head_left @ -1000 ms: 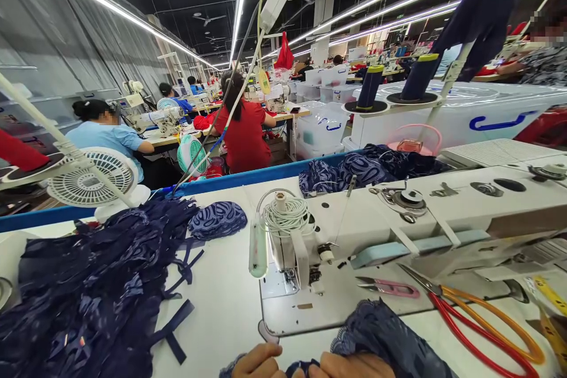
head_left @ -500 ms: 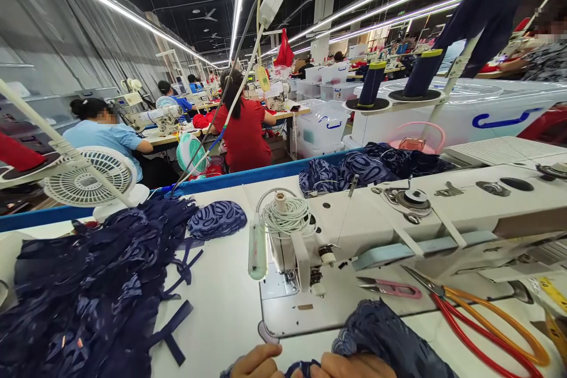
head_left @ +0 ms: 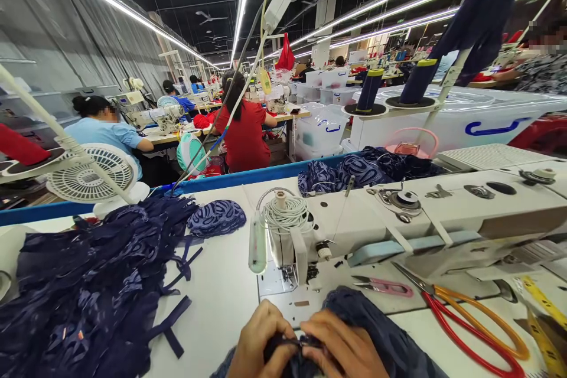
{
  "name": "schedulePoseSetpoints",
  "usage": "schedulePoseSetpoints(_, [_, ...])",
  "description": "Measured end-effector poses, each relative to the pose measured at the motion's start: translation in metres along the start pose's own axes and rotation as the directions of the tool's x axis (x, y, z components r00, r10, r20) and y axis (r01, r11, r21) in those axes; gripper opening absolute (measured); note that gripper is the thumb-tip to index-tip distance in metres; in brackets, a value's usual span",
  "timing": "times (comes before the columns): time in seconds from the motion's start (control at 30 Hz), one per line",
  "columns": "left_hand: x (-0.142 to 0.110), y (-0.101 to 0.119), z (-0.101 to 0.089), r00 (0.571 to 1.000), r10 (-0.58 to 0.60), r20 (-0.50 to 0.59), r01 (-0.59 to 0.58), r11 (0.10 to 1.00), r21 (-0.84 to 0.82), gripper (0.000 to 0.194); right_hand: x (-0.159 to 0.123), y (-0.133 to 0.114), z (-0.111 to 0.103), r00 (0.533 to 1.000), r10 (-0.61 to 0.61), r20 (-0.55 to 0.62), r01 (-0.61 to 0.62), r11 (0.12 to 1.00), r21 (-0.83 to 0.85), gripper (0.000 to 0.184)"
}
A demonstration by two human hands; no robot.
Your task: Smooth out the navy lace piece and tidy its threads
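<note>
At the bottom middle of the head view, my left hand (head_left: pixel 264 341) and my right hand (head_left: pixel 344 339) are close together, fingers bent and pinching. Between them they grip a navy lace fabric piece (head_left: pixel 370 320); its dark edge shows between the fingertips. Part of the cloth spreads under and to the right of my right hand. Just beyond my hands is the head of a white sewing machine (head_left: pixel 283 242), with its needle area above a metal plate (head_left: pixel 277 292). The fabric's lower part is cut off by the frame.
Right of the hands lie pink thread snips (head_left: pixel 390 287), large scissors (head_left: pixel 469 322) with red and orange handles, and a yellow tape measure (head_left: pixel 544 307). Navy fabric pieces (head_left: pixel 88 289) heap on the left; a lace piece (head_left: pixel 217 218) lies behind. A fan (head_left: pixel 93 172) and other workers are beyond.
Both hands have moved up and forward, nearer the machine, bringing the navy lace fabric along. The view has shifted slightly, so the scissors and snips appear farther left.
</note>
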State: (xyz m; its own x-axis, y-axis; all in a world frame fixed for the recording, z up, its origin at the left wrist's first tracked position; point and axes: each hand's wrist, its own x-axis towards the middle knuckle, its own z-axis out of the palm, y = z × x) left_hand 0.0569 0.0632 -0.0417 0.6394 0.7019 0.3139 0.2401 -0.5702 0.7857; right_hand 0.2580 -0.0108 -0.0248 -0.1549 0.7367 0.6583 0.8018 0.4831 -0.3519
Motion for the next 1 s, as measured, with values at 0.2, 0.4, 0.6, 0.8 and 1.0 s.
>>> schedulePoseSetpoints(0.2, [0.006, -0.001, 0.000, 0.860, -0.422, 0.288, 0.510, 0.726, -0.461, 0.052, -0.008, 0.005, 0.010, 0.975, 0.214, 0.064, -0.223, 0.944, 0.243, 0.020])
schedulePoseSetpoints(0.4, [0.013, 0.021, -0.012, 0.824, -0.449, 0.346, 0.566, 0.655, -0.500, 0.052, -0.009, 0.006, 0.014, 0.936, 0.324, 0.136, -0.350, 0.883, 0.312, 0.018])
schedulePoseSetpoints(0.6, [0.014, 0.025, -0.016, 0.823, -0.464, 0.328, 0.568, 0.693, -0.443, 0.036, -0.011, 0.007, 0.016, 0.898, 0.394, 0.193, -0.438, 0.840, 0.320, 0.020])
schedulePoseSetpoints(0.8, [0.014, 0.026, -0.018, 0.815, -0.448, 0.368, 0.578, 0.669, -0.467, 0.049, -0.011, 0.006, 0.016, 0.897, 0.401, 0.185, -0.442, 0.821, 0.363, 0.018])
schedulePoseSetpoints(1.0, [0.012, 0.018, -0.017, 0.831, -0.393, 0.394, 0.556, 0.627, -0.546, 0.058, -0.011, 0.005, 0.015, 0.892, 0.409, 0.191, -0.451, 0.821, 0.349, 0.018])
